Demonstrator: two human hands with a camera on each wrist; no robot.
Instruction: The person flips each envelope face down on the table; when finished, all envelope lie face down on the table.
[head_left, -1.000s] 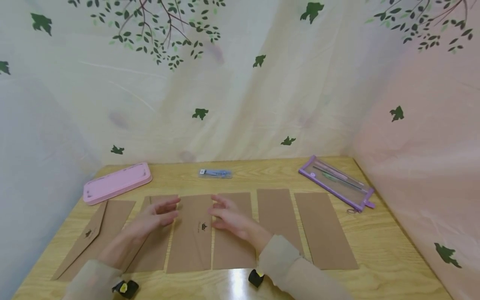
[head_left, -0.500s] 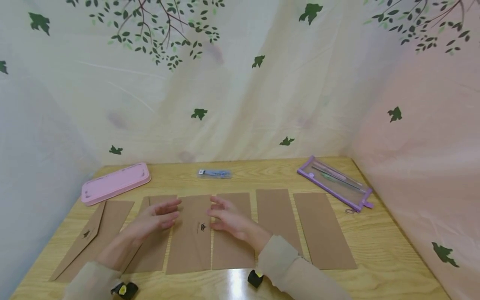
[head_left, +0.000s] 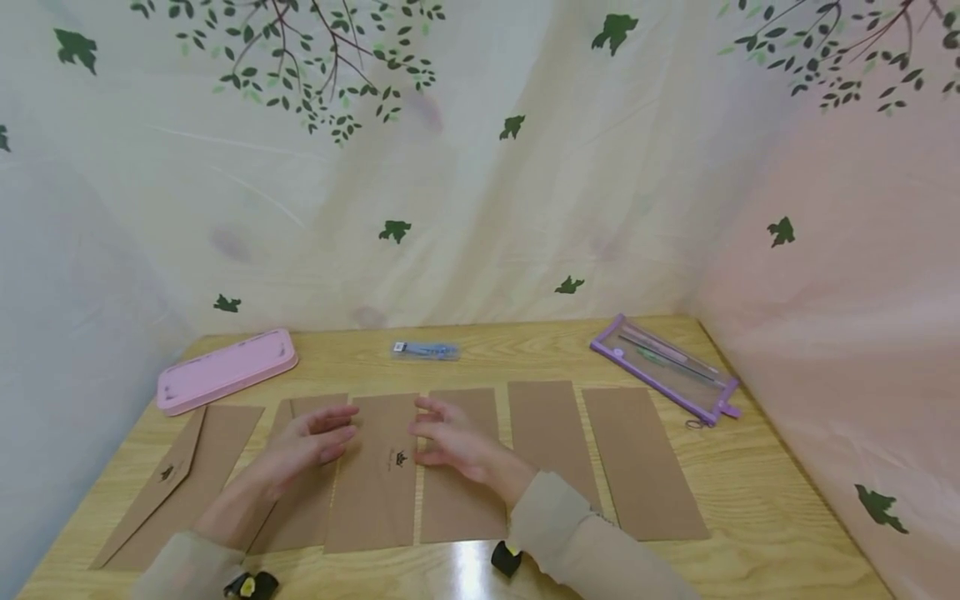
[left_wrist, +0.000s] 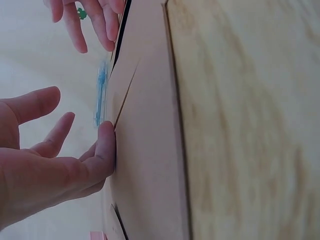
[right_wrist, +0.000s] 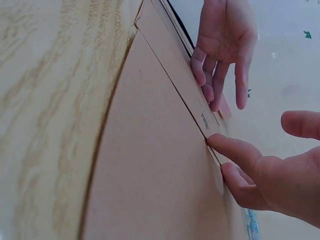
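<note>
Left hand [head_left: 315,442] and right hand [head_left: 456,442] face each other across the middle of a row of paper, fingers relaxed, loosely spread and slightly bent, thumbs apart from the rest. From where I stand, a pale cloth backdrop [head_left: 465,183] fills most of the view, printed with leafy branches and scattered dark green shapes. Below it spreads a wood-grain table [head_left: 780,517]. Six flat brown envelopes lie side by side along it, near the person. Farthest left is the first envelope [head_left: 217,483], slanted, its pointed flap showing; the second envelope [head_left: 303,508] lies partly under the left arm and hand. Between the hands is the third envelope [head_left: 371,492], with the left fingertips at its left edge and the right fingertips at its right edge; how firmly they press, I can't tell. The right hand is above the fourth envelope [head_left: 459,508], and beyond come the fifth envelope [head_left: 547,433] and the sixth envelope [head_left: 641,462], both plain. Behind the row, at the right, a see-through pouch [head_left: 663,367] with purple edging lies at an angle, slender items inside. At the back left sits a pink case [head_left: 227,372]. A clear packet [head_left: 424,351] with something blue inside lies between them. Smallest are the dark crown prints, one on the first envelope's flap, another on the third.
</note>
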